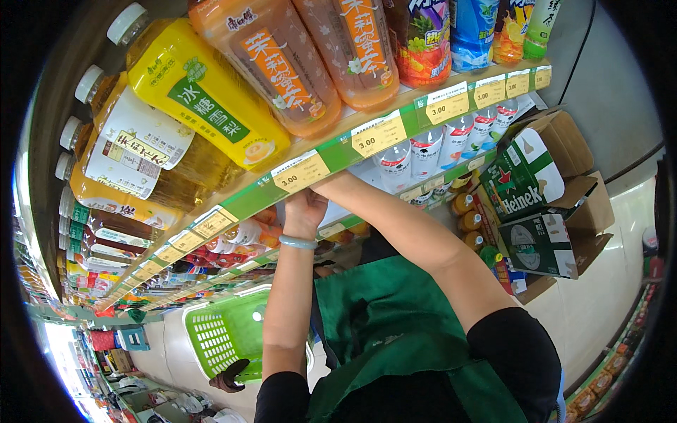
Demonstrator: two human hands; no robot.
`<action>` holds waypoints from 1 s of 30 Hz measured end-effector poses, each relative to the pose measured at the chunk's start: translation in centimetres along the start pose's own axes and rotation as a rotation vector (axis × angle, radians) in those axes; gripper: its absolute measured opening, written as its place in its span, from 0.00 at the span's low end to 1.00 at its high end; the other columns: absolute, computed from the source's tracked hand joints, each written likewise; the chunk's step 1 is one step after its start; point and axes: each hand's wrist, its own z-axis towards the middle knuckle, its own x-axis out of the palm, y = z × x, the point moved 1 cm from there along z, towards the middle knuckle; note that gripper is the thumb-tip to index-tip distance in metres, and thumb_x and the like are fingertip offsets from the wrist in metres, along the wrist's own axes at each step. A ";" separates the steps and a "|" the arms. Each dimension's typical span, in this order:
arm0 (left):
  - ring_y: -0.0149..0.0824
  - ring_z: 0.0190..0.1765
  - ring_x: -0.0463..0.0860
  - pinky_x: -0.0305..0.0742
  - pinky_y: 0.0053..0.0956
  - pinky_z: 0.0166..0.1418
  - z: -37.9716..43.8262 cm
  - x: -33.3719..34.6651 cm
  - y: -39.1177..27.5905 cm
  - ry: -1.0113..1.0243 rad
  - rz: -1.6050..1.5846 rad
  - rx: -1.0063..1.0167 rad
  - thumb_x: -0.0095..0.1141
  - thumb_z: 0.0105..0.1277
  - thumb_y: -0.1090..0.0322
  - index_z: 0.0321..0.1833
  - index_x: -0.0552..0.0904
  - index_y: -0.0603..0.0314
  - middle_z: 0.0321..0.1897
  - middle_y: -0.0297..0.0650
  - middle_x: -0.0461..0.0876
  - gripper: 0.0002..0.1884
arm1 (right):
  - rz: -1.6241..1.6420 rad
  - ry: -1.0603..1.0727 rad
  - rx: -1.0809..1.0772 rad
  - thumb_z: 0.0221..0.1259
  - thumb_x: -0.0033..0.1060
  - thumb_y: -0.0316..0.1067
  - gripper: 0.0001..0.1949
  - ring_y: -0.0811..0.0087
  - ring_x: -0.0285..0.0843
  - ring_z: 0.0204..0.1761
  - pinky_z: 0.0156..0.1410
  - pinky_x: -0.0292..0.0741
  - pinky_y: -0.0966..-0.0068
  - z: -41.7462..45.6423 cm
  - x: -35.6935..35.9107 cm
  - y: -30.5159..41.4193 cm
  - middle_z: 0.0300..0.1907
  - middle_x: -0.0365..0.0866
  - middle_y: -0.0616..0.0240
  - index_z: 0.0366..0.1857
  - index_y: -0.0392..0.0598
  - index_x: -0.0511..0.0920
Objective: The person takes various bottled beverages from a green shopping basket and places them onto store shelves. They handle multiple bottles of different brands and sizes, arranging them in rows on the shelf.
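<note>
Both arms reach in under the upper drink shelf (312, 143). My left hand (307, 209), below a pale jade-like bangle (298, 242), is partly covered by the shelf's front edge. Its fingertips are hidden, so what it holds cannot be told. The right forearm (391, 211) crosses over to the same spot, and the right hand is out of sight behind the price strip. Just to the right of the hands, clear bottles with red-and-white labels (426, 150) stand on the lower shelf. Orange-capped bottles (251, 232) are to the left.
Above stand a yellow bottle (206, 95) and orange tea bottles (275, 69). A green plastic basket (217, 338) is on the floor at left, with a dark brown object (230, 375) at its rim. Open Heineken cartons (521, 180) stand at right, beside several orange bottles (470, 222).
</note>
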 end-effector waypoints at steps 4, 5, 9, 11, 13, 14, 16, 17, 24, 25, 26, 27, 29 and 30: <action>0.43 0.65 0.70 0.67 0.39 0.68 -1.7 0.0 0.8 0.104 -0.039 -0.028 0.34 0.76 0.50 0.66 0.67 0.59 0.66 0.43 0.69 0.24 | -0.659 -0.181 -0.229 0.59 0.51 0.36 0.13 0.61 0.79 0.49 0.55 0.75 0.62 -2.6 -1.0 1.8 0.49 0.77 0.54 0.44 0.42 0.78; 0.43 0.65 0.70 0.66 0.40 0.69 -2.3 0.0 1.2 0.064 -0.056 -0.072 0.32 0.76 0.50 0.65 0.67 0.59 0.66 0.44 0.69 0.24 | -0.683 -0.095 -0.151 0.57 0.52 0.34 0.12 0.61 0.79 0.46 0.52 0.76 0.63 -4.0 -1.3 2.5 0.49 0.76 0.55 0.43 0.41 0.78; 0.44 0.60 0.73 0.66 0.42 0.67 -3.9 -1.0 2.8 0.036 -0.047 -0.169 0.27 0.76 0.49 0.59 0.72 0.57 0.57 0.44 0.74 0.24 | -0.665 0.035 -0.092 0.52 0.57 0.28 0.11 0.61 0.81 0.38 0.39 0.80 0.67 -9.5 -1.6 2.1 0.45 0.71 0.57 0.40 0.40 0.74; 0.44 0.57 0.75 0.67 0.43 0.66 -5.3 -1.4 2.9 -0.005 -0.104 -0.197 0.27 0.76 0.50 0.56 0.73 0.57 0.53 0.44 0.77 0.23 | -0.560 -0.013 -0.184 0.50 0.59 0.27 0.11 0.61 0.81 0.36 0.36 0.81 0.68 -11.6 -1.6 2.3 0.42 0.69 0.58 0.39 0.41 0.73; 0.43 0.52 0.78 0.71 0.39 0.62 -9.1 0.5 2.7 -0.046 -0.109 -0.207 0.28 0.76 0.51 0.54 0.74 0.59 0.49 0.43 0.79 0.23 | -0.430 -0.079 -0.267 0.49 0.60 0.28 0.12 0.61 0.81 0.37 0.36 0.80 0.68 -13.5 -2.6 3.8 0.40 0.69 0.58 0.39 0.42 0.72; 0.43 0.52 0.78 0.71 0.38 0.61 -10.6 0.3 2.6 -0.046 -0.146 -0.186 0.29 0.76 0.51 0.54 0.74 0.59 0.49 0.43 0.80 0.23 | -0.401 -0.086 -0.292 0.47 0.63 0.29 0.14 0.61 0.80 0.36 0.34 0.80 0.69 -14.4 -2.7 4.9 0.41 0.69 0.58 0.39 0.44 0.73; 0.40 0.49 0.80 0.74 0.35 0.57 -14.5 -1.0 2.4 0.008 -0.233 -0.102 0.32 0.76 0.53 0.53 0.74 0.60 0.46 0.41 0.80 0.21 | -0.418 -0.097 -0.379 0.47 0.64 0.30 0.15 0.61 0.80 0.36 0.34 0.79 0.69 -16.7 -2.9 8.3 0.42 0.70 0.59 0.40 0.45 0.74; 0.39 0.49 0.80 0.74 0.35 0.57 -16.2 -2.4 2.6 0.046 -0.192 0.006 0.34 0.76 0.50 0.52 0.75 0.59 0.45 0.41 0.81 0.21 | -0.401 -0.084 -0.432 0.47 0.65 0.30 0.15 0.61 0.80 0.36 0.34 0.79 0.69 -17.6 -2.7 10.0 0.42 0.71 0.59 0.41 0.46 0.75; 0.36 0.52 0.78 0.71 0.34 0.59 -29.3 -7.0 -0.6 -0.150 -0.263 0.384 0.38 0.76 0.56 0.56 0.70 0.60 0.48 0.40 0.78 0.17 | -0.212 0.111 -0.634 0.42 0.73 0.29 0.18 0.61 0.80 0.35 0.32 0.77 0.71 -22.2 2.7 17.3 0.42 0.74 0.59 0.40 0.46 0.77; 0.36 0.53 0.77 0.71 0.34 0.60 -31.0 -8.0 -1.5 -0.171 -0.282 0.419 0.38 0.76 0.56 0.58 0.69 0.60 0.49 0.40 0.77 0.17 | -0.174 0.151 -0.641 0.42 0.74 0.29 0.19 0.61 0.80 0.35 0.32 0.77 0.71 -22.6 4.2 18.0 0.42 0.74 0.59 0.40 0.45 0.77; 0.35 0.56 0.76 0.70 0.34 0.61 -31.9 -9.4 -1.9 -0.194 -0.276 0.458 0.38 0.76 0.56 0.60 0.66 0.60 0.52 0.41 0.76 0.18 | -0.110 0.207 -0.647 0.44 0.73 0.29 0.18 0.61 0.80 0.34 0.32 0.77 0.71 -22.8 5.8 18.4 0.42 0.74 0.58 0.41 0.45 0.77; 0.36 0.56 0.76 0.70 0.34 0.62 -32.9 -11.1 -2.4 -0.240 -0.292 0.496 0.38 0.76 0.56 0.60 0.66 0.60 0.52 0.41 0.76 0.18 | -0.063 0.262 -0.669 0.45 0.72 0.29 0.18 0.61 0.80 0.34 0.33 0.77 0.71 -22.9 7.7 19.0 0.42 0.74 0.58 0.41 0.45 0.77; 0.36 0.56 0.76 0.70 0.35 0.62 -34.2 -14.4 -3.0 -0.312 -0.320 0.561 0.38 0.77 0.55 0.60 0.66 0.60 0.52 0.42 0.76 0.18 | 0.017 0.357 -0.711 0.46 0.71 0.29 0.17 0.60 0.80 0.35 0.34 0.77 0.70 -23.2 11.5 19.5 0.43 0.74 0.57 0.42 0.44 0.76; 0.37 0.55 0.77 0.70 0.36 0.62 -34.4 -16.3 -3.2 -0.366 -0.341 0.619 0.37 0.77 0.55 0.59 0.68 0.62 0.51 0.42 0.76 0.18 | 0.063 0.422 -0.688 0.48 0.69 0.29 0.17 0.58 0.79 0.37 0.36 0.77 0.69 -23.5 13.7 19.4 0.44 0.73 0.55 0.43 0.44 0.75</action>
